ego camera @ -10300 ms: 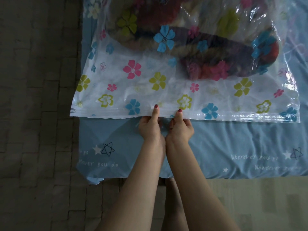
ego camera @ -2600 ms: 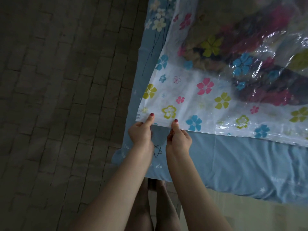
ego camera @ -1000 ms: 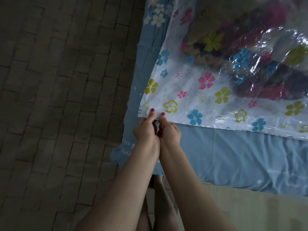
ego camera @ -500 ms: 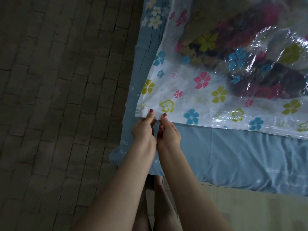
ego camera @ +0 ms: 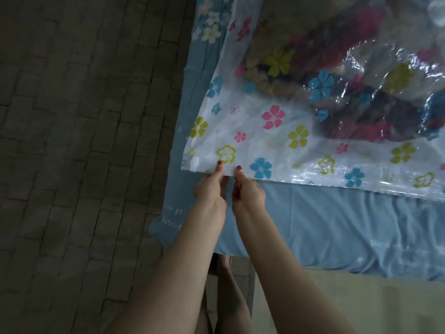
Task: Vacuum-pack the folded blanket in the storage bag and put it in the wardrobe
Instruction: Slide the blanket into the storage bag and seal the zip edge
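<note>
Pinching the near seal edge of the storage bag, both hands sit side by side close to the bag's left corner: the left hand has its thumb on top of the strip and its fingers curled beneath, and the right hand grips the same edge just beside it in the same way. The seal's long axis runs from this corner away to the right, out past the frame edge, so nearly all of the strip lies to the right of both hands and only a short bit remains between the left thumb and the corner. That short stretch looks like the part in hand, and the left hand is the nearer one to it. The folded blanket lies inside the bag, well beyond the hands, a dark flowered bulk under crinkled clear plastic. The bag rests flat on the bed, whose blue sheet hangs over the near edge; the brick floor lies to the left. Nothing stands between the hands and the corner. Whether the strip is fully closed along its length cannot be told from here.
</note>
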